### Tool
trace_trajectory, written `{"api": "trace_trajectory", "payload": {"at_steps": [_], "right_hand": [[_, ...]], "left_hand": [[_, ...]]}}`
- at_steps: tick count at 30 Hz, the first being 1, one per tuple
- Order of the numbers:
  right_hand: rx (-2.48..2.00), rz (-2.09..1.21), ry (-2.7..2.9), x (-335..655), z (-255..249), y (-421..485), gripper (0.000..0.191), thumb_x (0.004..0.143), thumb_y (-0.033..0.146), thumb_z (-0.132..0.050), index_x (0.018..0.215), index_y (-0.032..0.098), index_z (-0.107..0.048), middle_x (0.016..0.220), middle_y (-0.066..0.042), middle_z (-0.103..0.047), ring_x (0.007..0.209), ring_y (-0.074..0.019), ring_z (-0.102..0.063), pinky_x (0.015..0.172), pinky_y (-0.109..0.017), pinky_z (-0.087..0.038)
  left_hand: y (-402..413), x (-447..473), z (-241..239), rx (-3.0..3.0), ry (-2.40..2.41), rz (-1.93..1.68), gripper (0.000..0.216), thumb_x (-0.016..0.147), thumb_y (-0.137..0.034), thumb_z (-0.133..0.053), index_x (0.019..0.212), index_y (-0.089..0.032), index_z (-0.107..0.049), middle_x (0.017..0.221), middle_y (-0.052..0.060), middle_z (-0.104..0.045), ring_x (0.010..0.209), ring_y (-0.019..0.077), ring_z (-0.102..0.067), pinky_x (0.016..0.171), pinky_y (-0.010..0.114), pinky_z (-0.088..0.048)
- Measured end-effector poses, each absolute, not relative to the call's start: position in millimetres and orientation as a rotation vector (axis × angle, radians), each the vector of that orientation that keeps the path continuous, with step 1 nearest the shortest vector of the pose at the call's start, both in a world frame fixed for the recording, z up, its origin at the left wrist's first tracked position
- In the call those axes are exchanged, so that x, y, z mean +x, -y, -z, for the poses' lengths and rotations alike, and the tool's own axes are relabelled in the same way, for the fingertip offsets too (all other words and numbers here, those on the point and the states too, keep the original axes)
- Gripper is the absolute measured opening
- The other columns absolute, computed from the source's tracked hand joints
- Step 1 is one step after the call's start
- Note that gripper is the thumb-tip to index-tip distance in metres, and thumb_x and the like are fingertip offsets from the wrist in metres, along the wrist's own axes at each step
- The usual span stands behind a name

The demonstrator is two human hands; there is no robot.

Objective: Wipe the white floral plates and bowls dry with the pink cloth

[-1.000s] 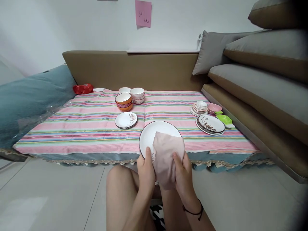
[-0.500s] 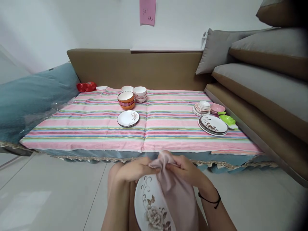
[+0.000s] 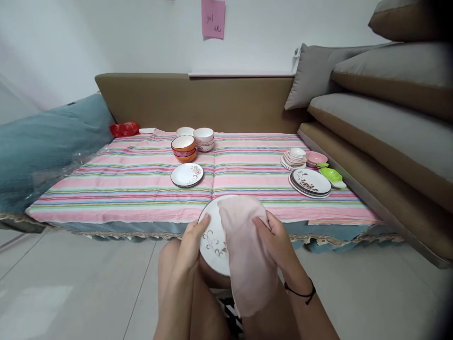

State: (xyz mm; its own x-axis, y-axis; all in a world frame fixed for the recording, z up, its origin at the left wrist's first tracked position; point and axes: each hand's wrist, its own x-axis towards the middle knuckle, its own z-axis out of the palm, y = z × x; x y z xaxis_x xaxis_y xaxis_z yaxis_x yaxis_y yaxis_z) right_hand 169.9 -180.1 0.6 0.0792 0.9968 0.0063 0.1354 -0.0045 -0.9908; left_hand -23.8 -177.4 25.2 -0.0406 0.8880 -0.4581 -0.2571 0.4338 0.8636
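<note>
A white plate (image 3: 213,243) with a dark rim and brown floral pattern is held up above my lap. My left hand (image 3: 193,241) grips its left edge, thumb on the face. A pale pink cloth (image 3: 247,255) covers the plate's right half and hangs below it. My right hand (image 3: 276,238) holds the cloth against the plate's right edge, thumb in front; its other fingers are mostly hidden behind.
On the striped cloth (image 3: 244,174) lie small plates (image 3: 186,174), stacked bowls (image 3: 183,143), larger plates (image 3: 311,182), small pink and white dishes (image 3: 296,155) and a green dish (image 3: 332,176). Cushions (image 3: 382,113) are piled at right. A red bundle (image 3: 124,129) sits far left.
The plate has been raised from low over my lap toward the bed edge. My hands have moved apart to its opposite sides, and the cloth is now spread over its right half.
</note>
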Motion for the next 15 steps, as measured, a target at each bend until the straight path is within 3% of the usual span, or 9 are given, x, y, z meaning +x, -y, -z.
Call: {"api": "trace_trajectory", "payload": {"at_steps": [4,6,10,13,15], "right_hand": [[-1.359,-1.014,0.926,141,15,185,0.045,0.084,0.048,-0.058,0.118,0.019,-0.055,0.113,-0.009,-0.067,0.104,-0.0247,-0.061,0.090,-0.035,-0.047],[-1.326,-1.016,0.780,131,23,188,0.051,0.079,0.048,-0.064,0.120,0.019,-0.054,0.118,-0.011,-0.066,0.108,-0.0253,-0.061,0.090,-0.036,-0.049],[-1.271,-1.067,0.586,143,32,185,0.052,0.069,0.052,-0.075,0.105,0.017,-0.061,0.101,-0.009,-0.070,0.091,-0.0244,-0.066,0.077,-0.033,-0.053],[-1.346,-1.087,0.574,164,29,181,0.051,0.071,0.058,-0.073,0.097,0.016,-0.063,0.088,-0.006,-0.069,0.079,-0.0221,-0.064,0.067,-0.030,-0.050],[-1.389,-1.087,0.688,173,23,181,0.048,0.075,0.061,-0.067,0.091,0.016,-0.063,0.081,-0.004,-0.066,0.072,-0.0197,-0.060,0.062,-0.029,-0.047]], "left_hand": [[183,10,-18,0.404,-1.473,-1.297,0.043,0.086,-0.050,-0.057,0.114,-0.018,-0.057,0.108,0.009,-0.070,0.101,0.0242,-0.065,0.079,0.031,-0.053],[186,18,-12,0.415,-1.456,-1.307,0.042,0.087,-0.051,-0.055,0.111,-0.017,-0.058,0.112,0.010,-0.069,0.105,0.0240,-0.064,0.080,0.030,-0.053],[187,8,1,0.755,-1.265,-1.161,0.049,0.076,-0.060,-0.064,0.090,-0.013,-0.065,0.090,0.009,-0.072,0.094,0.0267,-0.065,0.078,0.032,-0.052],[185,0,2,0.858,-1.119,-1.005,0.074,0.082,-0.078,-0.034,0.090,-0.013,-0.068,0.094,0.013,-0.072,0.094,0.0276,-0.065,0.080,0.036,-0.052],[184,6,-3,0.942,-1.144,-0.873,0.073,0.090,-0.072,-0.024,0.102,-0.015,-0.067,0.108,0.013,-0.069,0.098,0.0258,-0.064,0.083,0.038,-0.052]]}}
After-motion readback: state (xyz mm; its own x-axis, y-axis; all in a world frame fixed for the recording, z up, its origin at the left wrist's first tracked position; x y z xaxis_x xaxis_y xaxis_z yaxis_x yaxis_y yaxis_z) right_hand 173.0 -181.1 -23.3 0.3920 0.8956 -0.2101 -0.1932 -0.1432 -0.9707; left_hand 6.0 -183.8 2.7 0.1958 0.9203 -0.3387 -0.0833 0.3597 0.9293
